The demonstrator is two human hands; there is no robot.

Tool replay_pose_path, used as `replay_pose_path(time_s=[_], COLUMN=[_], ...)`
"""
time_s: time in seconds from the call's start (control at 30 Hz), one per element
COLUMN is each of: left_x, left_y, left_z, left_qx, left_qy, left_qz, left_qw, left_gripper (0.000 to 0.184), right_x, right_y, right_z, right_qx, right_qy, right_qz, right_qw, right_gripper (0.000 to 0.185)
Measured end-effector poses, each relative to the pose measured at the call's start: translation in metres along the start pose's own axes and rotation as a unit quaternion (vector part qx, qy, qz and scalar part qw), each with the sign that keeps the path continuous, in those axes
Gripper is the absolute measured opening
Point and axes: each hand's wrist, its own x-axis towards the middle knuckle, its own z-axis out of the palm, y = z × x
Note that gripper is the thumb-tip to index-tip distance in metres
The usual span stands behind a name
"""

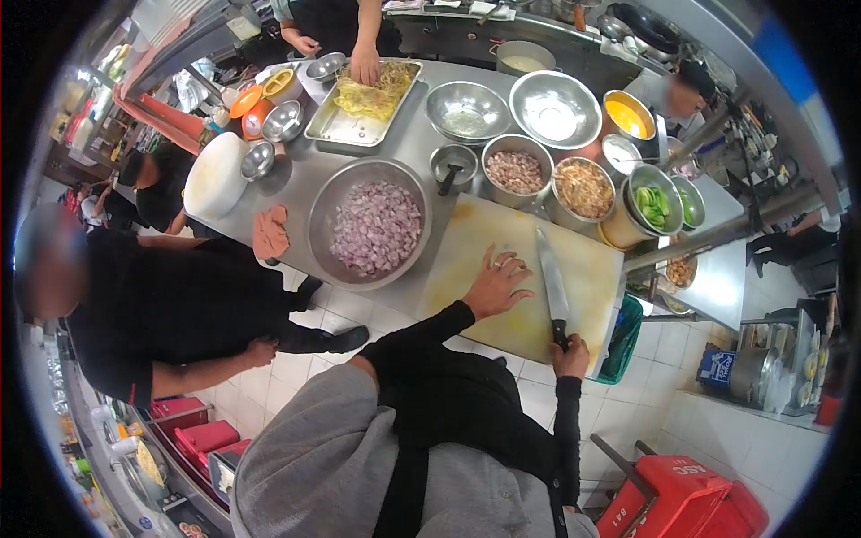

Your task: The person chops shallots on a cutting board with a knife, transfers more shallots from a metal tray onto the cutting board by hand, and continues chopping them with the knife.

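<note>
My right hand [570,355] is closed around the black handle of a chef's knife [552,280]. Its long blade lies along the cutting board [466,269], tip pointing away from me. To the left, my left hand [499,285] is over the board with its fingers spread, a ring on one finger, holding nothing. I cannot tell whether it touches the board. A few small bits lie on the board beyond my fingers. Left of the board stands a big steel bowl [320,240] of chopped red onion [377,229].
Beyond the board are pots of chopped meat [516,170] and brown pieces [583,186], plus a bowl of green slices [652,206]. Across the table, a co-worker's hand [365,65] reaches into a metal tray [354,130]. Another person [179,314] stands close at my left.
</note>
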Motion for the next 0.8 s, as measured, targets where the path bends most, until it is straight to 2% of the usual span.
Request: replay_pose_path(time_s=[0.1, 0.17, 0.2, 0.23, 0.27, 0.3, 0.33, 0.37, 0.43, 0.5, 0.57, 0.6, 0.73, 0.8], left_x=[0.003, 0.011, 0.012, 0.020, 0.028, 0.038, 0.042, 0.047, 0.046, 0.055, 0.063, 0.067, 0.071, 0.091], left_y=[-0.042, -0.086, -0.123, -0.173, -0.219, -0.271, -0.337, -0.385, -0.495, -0.563, -0.614, -0.621, -0.646, -0.608], left_z=[-0.063, -0.131, -0.141, -0.160, -0.177, -0.192, -0.189, -0.194, -0.190, -0.187, -0.178, -0.171, -0.127, -0.150], left_qx=[-0.135, -0.102, -0.058, -0.101, -0.065, -0.023, -0.045, 0.005, 0.088, 0.065, 0.050, 0.008, 0.050, 0.010], left_qy=[0.043, 0.101, 0.181, 0.208, 0.222, 0.244, 0.221, 0.244, 0.160, 0.106, 0.009, -0.012, -0.022, -0.180], left_qz=[0.022, -0.033, -0.073, -0.095, -0.143, -0.139, -0.210, -0.209, -0.215, -0.315, -0.328, -0.358, -0.354, -0.389], left_qw=[0.990, 0.989, 0.979, 0.968, 0.962, 0.960, 0.951, 0.947, 0.959, 0.941, 0.943, 0.934, 0.934, 0.904], left_gripper=[0.024, 0.016, 0.014, 0.012, 0.011, 0.010, 0.011, 0.012, 0.017, 0.028, 0.038, 0.037, 0.035, 0.034], right_x=[0.001, 0.003, 0.004, 0.003, 0.002, 0.003, 0.004, 0.007, 0.009, 0.010, 0.013, 0.016, 0.021, 0.021], right_y=[0.002, 0.015, 0.009, 0.005, 0.000, -0.003, 0.008, 0.006, -0.005, -0.011, -0.014, -0.014, -0.023, -0.012], right_z=[-0.002, 0.004, 0.005, 0.003, 0.003, 0.000, 0.007, 0.005, 0.003, 0.003, 0.004, 0.003, -0.003, 0.002], right_qx=[-0.001, 0.013, 0.020, -0.003, -0.001, 0.000, -0.021, -0.018, -0.008, -0.006, -0.007, -0.030, -0.022, -0.024], right_qy=[0.001, 0.015, 0.020, 0.018, 0.020, 0.024, 0.020, 0.012, -0.002, 0.003, 0.012, -0.003, -0.023, -0.017], right_qz=[0.012, 0.011, 0.013, 0.038, 0.044, 0.049, 0.051, 0.065, 0.099, 0.109, 0.117, 0.119, 0.136, 0.129], right_qw=[1.000, 1.000, 1.000, 0.999, 0.999, 0.999, 0.998, 0.998, 0.995, 0.994, 0.993, 0.993, 0.990, 0.991], right_gripper=[0.043, 0.042, 0.041, 0.040, 0.039, 0.039, 0.041, 0.042, 0.043, 0.044, 0.043, 0.043, 0.048, 0.049])
